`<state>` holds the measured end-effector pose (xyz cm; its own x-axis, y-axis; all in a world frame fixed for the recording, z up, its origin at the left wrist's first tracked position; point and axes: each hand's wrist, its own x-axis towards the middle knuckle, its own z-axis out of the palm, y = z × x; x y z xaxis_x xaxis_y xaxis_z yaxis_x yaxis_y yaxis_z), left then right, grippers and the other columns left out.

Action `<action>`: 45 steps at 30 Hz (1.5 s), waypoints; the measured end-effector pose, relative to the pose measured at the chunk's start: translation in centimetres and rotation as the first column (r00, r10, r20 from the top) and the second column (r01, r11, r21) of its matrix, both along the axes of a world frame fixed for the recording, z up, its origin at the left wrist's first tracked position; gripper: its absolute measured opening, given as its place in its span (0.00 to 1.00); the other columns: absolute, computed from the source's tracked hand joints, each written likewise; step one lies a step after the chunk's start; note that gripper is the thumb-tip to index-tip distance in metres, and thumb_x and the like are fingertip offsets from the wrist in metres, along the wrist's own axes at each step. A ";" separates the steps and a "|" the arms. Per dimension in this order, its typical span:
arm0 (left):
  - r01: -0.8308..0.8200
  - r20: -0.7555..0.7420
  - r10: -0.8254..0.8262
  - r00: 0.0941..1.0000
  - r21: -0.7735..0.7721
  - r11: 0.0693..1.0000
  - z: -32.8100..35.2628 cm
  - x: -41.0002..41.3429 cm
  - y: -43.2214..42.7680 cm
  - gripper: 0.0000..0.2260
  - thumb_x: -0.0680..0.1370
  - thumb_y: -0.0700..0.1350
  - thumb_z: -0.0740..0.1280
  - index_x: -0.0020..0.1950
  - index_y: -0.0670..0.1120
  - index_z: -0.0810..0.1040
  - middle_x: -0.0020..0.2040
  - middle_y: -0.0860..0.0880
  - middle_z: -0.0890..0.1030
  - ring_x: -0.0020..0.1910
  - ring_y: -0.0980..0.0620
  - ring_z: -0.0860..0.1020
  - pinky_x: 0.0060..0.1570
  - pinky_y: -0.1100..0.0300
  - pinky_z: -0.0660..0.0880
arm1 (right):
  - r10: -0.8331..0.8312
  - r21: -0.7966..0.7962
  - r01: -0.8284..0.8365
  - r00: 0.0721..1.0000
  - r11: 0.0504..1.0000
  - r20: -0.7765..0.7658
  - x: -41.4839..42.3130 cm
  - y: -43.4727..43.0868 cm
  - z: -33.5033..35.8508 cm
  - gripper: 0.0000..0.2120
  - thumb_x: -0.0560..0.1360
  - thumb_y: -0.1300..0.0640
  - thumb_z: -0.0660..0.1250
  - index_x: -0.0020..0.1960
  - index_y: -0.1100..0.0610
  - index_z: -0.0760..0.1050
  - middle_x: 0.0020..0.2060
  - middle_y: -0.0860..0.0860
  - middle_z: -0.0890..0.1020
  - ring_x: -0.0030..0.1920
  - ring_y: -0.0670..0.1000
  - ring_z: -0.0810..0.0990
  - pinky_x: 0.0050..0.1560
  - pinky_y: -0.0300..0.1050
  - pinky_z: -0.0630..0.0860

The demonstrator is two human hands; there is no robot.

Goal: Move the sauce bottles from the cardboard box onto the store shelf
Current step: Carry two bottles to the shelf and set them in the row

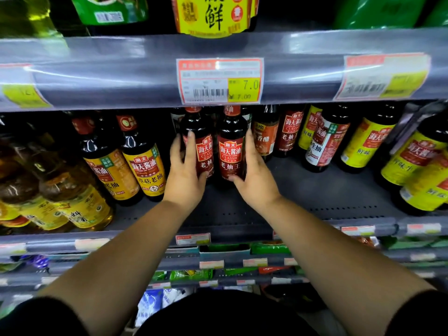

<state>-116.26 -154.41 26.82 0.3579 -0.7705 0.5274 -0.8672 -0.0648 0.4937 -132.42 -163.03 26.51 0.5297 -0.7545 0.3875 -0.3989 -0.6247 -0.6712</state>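
Observation:
Two dark sauce bottles with red labels stand upright side by side on the grey store shelf point(315, 190). My left hand point(185, 170) wraps the left red-label bottle point(202, 141) from its left side. My right hand point(254, 175) wraps the right red-label bottle point(230, 146) from its right side, thumb under the label. Both bottle bases rest on the shelf, set back from its front edge. The cardboard box is out of view.
Yellow-label sauce bottles point(143, 163) stand close on the left, with oil bottles point(72, 204) further left. Red and yellow-label bottles point(324, 141) line the right. The upper shelf rail carries a price tag point(219, 80) just above the bottle caps. Bare shelf lies right of my hands.

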 end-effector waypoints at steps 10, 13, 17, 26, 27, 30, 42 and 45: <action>-0.077 -0.017 0.077 0.997 0.000 0.997 -0.7 -0.4 -0.8 0.44 0.75 0.33 0.68 0.80 0.47 0.42 0.78 0.36 0.49 0.77 0.37 0.55 0.71 0.51 0.64 | 0.011 0.024 -0.011 1.000 1.000 0.006 2.2 -1.2 -0.9 0.53 0.76 0.61 0.74 0.79 0.44 0.35 0.76 0.56 0.65 0.75 0.53 0.66 0.71 0.44 0.62; -0.088 -0.035 0.088 0.995 0.022 0.996 -0.5 -0.3 -1.1 0.46 0.75 0.35 0.70 0.80 0.48 0.39 0.79 0.37 0.48 0.78 0.36 0.54 0.70 0.50 0.65 | 0.002 0.037 -0.003 1.000 0.999 0.011 2.6 -1.5 -1.1 0.52 0.76 0.61 0.74 0.81 0.45 0.37 0.76 0.56 0.66 0.74 0.53 0.67 0.70 0.44 0.63; -0.145 -0.080 0.152 0.985 0.084 0.986 -0.5 0.2 -1.3 0.50 0.72 0.31 0.69 0.80 0.49 0.36 0.79 0.38 0.46 0.78 0.38 0.53 0.73 0.47 0.63 | -0.015 0.022 0.015 1.000 1.000 -0.003 3.2 -1.7 -1.2 0.51 0.76 0.61 0.74 0.81 0.46 0.38 0.75 0.57 0.66 0.72 0.54 0.69 0.65 0.40 0.63; -0.144 -0.172 0.161 0.972 0.106 0.984 -0.4 0.8 -2.6 0.46 0.76 0.33 0.66 0.79 0.50 0.34 0.80 0.42 0.47 0.77 0.40 0.58 0.72 0.50 0.63 | -0.047 0.050 0.047 0.999 0.998 -0.003 4.5 -1.7 -1.1 0.50 0.76 0.62 0.72 0.81 0.46 0.39 0.76 0.57 0.65 0.73 0.57 0.69 0.70 0.50 0.67; -0.144 -0.165 0.161 0.973 0.108 0.984 -0.4 0.7 -2.6 0.48 0.76 0.33 0.67 0.78 0.51 0.32 0.79 0.40 0.49 0.76 0.40 0.60 0.70 0.52 0.64 | -0.049 0.057 0.049 0.999 0.997 -0.004 4.5 -1.9 -1.1 0.49 0.76 0.62 0.72 0.82 0.46 0.40 0.76 0.57 0.65 0.74 0.57 0.69 0.70 0.50 0.67; -0.134 -0.171 0.148 0.974 0.093 0.987 -0.2 0.5 -2.4 0.48 0.76 0.33 0.67 0.78 0.53 0.32 0.79 0.39 0.51 0.75 0.40 0.61 0.68 0.50 0.67 | -0.052 0.065 0.053 0.999 0.996 -0.018 4.5 -2.1 -1.0 0.49 0.76 0.61 0.72 0.82 0.46 0.40 0.76 0.56 0.65 0.74 0.57 0.70 0.70 0.51 0.68; 0.003 -0.267 0.043 0.963 0.170 0.985 1.4 0.0 0.1 0.50 0.74 0.42 0.72 0.79 0.55 0.35 0.79 0.41 0.52 0.76 0.42 0.61 0.66 0.59 0.60 | 0.068 0.158 -0.044 0.986 0.987 -0.155 2.0 -1.8 -0.2 0.52 0.74 0.52 0.75 0.82 0.42 0.39 0.81 0.49 0.60 0.77 0.52 0.65 0.74 0.55 0.68; 0.033 -0.212 0.029 0.977 0.283 0.959 2.0 0.1 1.4 0.46 0.74 0.45 0.73 0.80 0.55 0.43 0.80 0.44 0.51 0.77 0.45 0.60 0.64 0.63 0.59 | 0.108 0.190 -0.064 0.968 0.980 -0.228 0.4 -1.0 0.9 0.48 0.73 0.49 0.76 0.82 0.43 0.48 0.81 0.48 0.59 0.78 0.50 0.63 0.76 0.51 0.65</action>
